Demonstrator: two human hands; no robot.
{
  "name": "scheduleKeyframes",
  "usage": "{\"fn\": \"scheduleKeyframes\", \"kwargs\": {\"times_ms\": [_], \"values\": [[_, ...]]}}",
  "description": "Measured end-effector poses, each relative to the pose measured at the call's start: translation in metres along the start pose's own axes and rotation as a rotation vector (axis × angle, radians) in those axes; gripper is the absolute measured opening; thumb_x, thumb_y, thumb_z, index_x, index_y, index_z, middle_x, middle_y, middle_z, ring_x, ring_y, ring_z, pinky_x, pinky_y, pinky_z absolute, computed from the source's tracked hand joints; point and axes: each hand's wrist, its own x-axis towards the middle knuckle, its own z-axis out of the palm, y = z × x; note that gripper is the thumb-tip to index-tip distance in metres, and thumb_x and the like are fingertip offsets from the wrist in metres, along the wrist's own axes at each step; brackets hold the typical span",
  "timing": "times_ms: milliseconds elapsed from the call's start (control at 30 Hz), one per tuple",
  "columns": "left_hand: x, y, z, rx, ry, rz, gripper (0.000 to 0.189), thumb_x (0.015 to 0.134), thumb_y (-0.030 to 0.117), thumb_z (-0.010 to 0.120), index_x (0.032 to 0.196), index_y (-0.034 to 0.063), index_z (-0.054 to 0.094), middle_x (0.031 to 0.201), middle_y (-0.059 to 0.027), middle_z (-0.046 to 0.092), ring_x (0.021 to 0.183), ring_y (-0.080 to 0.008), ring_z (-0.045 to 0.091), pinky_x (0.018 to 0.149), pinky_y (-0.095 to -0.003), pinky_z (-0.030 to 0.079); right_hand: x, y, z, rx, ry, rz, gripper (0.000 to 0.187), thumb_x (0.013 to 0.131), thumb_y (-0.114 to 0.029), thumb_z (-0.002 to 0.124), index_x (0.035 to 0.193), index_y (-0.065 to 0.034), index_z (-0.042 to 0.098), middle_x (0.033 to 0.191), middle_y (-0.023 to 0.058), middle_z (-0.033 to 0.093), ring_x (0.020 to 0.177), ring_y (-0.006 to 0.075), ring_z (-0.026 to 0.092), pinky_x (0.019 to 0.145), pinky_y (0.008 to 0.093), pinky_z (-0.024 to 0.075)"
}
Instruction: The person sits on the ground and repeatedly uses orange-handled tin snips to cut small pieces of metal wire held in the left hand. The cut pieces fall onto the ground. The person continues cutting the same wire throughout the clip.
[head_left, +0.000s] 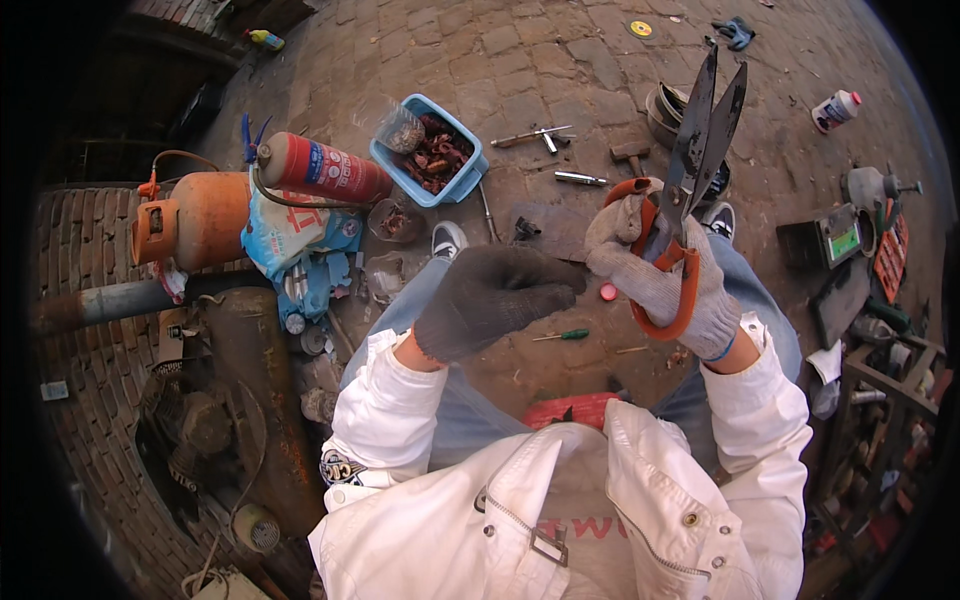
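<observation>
My right hand (664, 277), in a pale knitted glove, grips a pair of large metal shears (688, 150) by their orange handles. The dark-stained blades point up and away from me and stand slightly apart. My left hand (502, 296), in a dark glove, is closed, thumb against the fingers, to the left of the shears; whether something small is inside it, I cannot tell. A clear plastic sheet or bag (551, 232) lies on the floor beyond my hands. Below them are a green-handled screwdriver (574, 334) and a pink-red cap (608, 291).
A blue plastic basin (427, 199) of reddish scraps, a fire extinguisher (330, 169) and an orange gas cylinder (214, 217) stand at the left. A hammer (630, 152) lies ahead. A battery (817, 236) and a metal rack (885, 382) are at the right.
</observation>
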Motion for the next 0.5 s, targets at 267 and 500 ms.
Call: {"fn": "scheduleKeyframes", "kwargs": {"times_ms": [267, 500], "values": [[-0.001, 0.003, 0.006, 0.655, 0.436, 0.545, 0.018, 0.080, 0.007, 0.074, 0.097, 0.0020, 0.076, 0.079, -0.0108, 0.070, 0.063, -0.0177, 0.063, 0.059, -0.0314, 0.049, -0.002, -0.003, -0.001, -0.127, -0.050, 0.048, 0.021, 0.094, -0.011, 0.066, 0.107, 0.0022, 0.056, 0.094, 0.0058, 0.057, 0.086, 0.0141, 0.055, 0.086, 0.0297, 0.0495], [-0.010, 0.004, 0.011, 0.756, 0.532, 0.644, 0.024, 0.073, 0.002, 0.077, 0.096, 0.0055, 0.075, 0.078, -0.0100, 0.068, 0.065, -0.0235, 0.064, 0.058, -0.0341, 0.050, -0.003, -0.002, -0.002, 0.209, -0.036, 0.138, 0.024, 0.090, -0.006, 0.069, 0.108, -0.0023, 0.054, 0.097, 0.0052, 0.057, 0.090, 0.0145, 0.056, 0.088, 0.0299, 0.0494]]}}
